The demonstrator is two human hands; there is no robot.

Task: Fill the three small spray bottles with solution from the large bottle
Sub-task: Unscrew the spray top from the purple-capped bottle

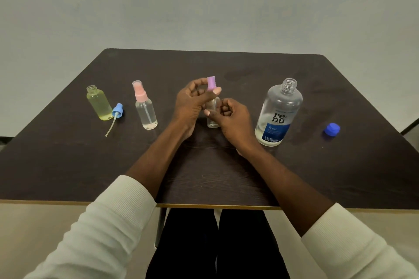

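Observation:
A small clear spray bottle (213, 118) stands at the table's middle. My right hand (231, 118) grips its body. My left hand (195, 99) pinches its purple spray top (211, 83) at the bottle's neck. To the left stands a clear bottle with a pink spray top (145, 106). Further left a yellow-green bottle (98, 103) stands uncapped, with its blue spray head and dip tube (116, 114) lying beside it. The large clear bottle (277, 113) with a blue label stands uncapped on the right, with only a little liquid at its bottom.
The large bottle's blue cap (332, 129) lies on the dark table (204, 176) at the far right. A plain wall is behind the table's far edge. My legs are under the near edge.

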